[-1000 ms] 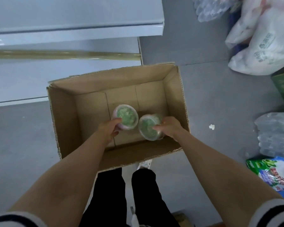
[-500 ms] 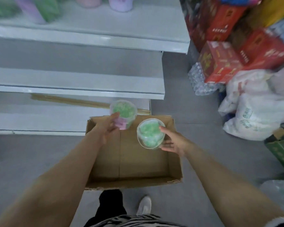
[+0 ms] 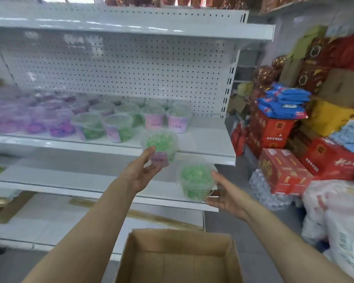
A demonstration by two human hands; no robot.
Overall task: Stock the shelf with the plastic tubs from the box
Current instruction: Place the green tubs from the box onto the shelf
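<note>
Two tubs in hands, near shelf edge.

Both bare forearms reached forward and up, left arm higher. Left hand gripped a tub between thumb and fingers, palm turned inward. Right hand cupped a second tub from its right side, fingers spread.

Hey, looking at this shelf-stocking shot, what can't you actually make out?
- Tub labels: head view, too blurred to read.
- Purple tubs at left: motion blur smears their count.
- Cardboard box: bottom edge cuts off its floor.
- Right-hand tub: any label faces away.
</note>
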